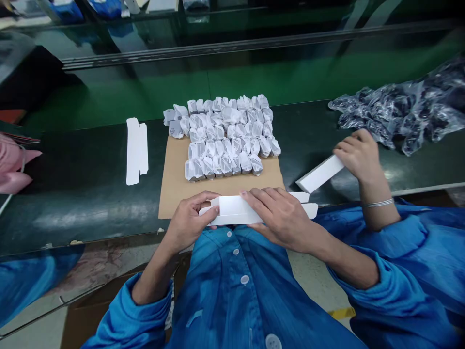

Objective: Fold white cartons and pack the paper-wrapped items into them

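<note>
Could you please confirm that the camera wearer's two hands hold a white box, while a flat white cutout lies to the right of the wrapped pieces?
Not quite: the head view shows the flat white cutout to the left of the wrapped pieces; the left hand and right hand do hold the white box.

Packets (223, 165) are sitting in rows on the cardboard sheet (174, 186). A flat carton (132, 155) is lying left of the sheet. At the sheet's near edge, the left hand (192, 218) and right hand (279, 213) are holding a box (234, 206). Right of the sheet, a co-worker's hand (360, 154) is holding another box (321, 174) — bags (399, 109) are lying farther right.
</note>
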`<state>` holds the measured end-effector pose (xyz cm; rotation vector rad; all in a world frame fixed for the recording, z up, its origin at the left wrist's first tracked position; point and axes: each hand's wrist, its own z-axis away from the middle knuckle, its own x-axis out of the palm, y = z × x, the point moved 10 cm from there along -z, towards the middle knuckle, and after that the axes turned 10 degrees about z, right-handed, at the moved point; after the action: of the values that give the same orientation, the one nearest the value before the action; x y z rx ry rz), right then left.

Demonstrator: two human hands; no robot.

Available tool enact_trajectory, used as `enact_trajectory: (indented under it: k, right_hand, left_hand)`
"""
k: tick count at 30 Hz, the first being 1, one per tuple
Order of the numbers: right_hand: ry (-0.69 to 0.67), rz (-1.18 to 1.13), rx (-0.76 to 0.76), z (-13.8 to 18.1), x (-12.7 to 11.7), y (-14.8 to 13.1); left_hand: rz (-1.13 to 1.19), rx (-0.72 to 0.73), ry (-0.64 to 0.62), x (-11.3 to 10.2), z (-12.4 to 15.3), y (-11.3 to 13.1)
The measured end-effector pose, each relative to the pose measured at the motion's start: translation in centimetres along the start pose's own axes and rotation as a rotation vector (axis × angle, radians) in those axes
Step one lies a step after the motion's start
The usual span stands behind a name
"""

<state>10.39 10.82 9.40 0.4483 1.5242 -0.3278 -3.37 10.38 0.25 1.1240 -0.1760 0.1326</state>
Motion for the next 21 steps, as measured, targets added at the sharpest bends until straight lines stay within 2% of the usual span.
enact_trajectory:
  k: [3, 5, 8, 10, 12, 14, 16, 18, 21]
  right_hand:
    - [-0.018, 0.06, -0.004, 0.4, 0.3, -0.3]
    - [0.025, 0.075, 0.032, 0.6, 0.1, 0.3]
    - [0.19, 0.128, 0.301, 1.1, -0.8, 3.1]
    - [0.293, 0.176, 0.487, 1.7, -1.1, 3.8]
    - [0.348, 0.153, 0.515, 1.5, -0.6, 2.2]
    - [0.34, -0.008, 0.414, 0.7, 0.4, -0.3]
    - [0.283, -0.29, 0.331, 0.1, 1.3, -1.8]
    - [0.265, -0.57, 0.397, 0.0, 1.6, -0.8]
    - [0.361, -0.824, 0.482, 0.1, 1.0, 2.1]
  left_hand:
    - [-0.072, 0.05, 0.05, -0.6, -0.4, 0.1]
    - [-0.048, 0.083, 0.079, -1.1, -0.1, 0.2]
    - [0.124, 0.302, 0.263, -1.8, 2.1, 1.6]
    - [0.162, 0.492, 0.299, -0.2, 3.8, 2.4]
    - [0.11, 0.56, 0.235, 2.9, 4.4, 2.2]
    - [0.067, 0.527, 0.314, 4.0, 4.0, 1.1]
    - [-0.001, 0.472, 0.448, 3.1, 3.4, 0.4]
    - [-0.115, 0.46, 0.454, 2.5, 2.7, 0.5]
    - [-0.239, 0.554, 0.374, 2.1, 2.4, 1.7]
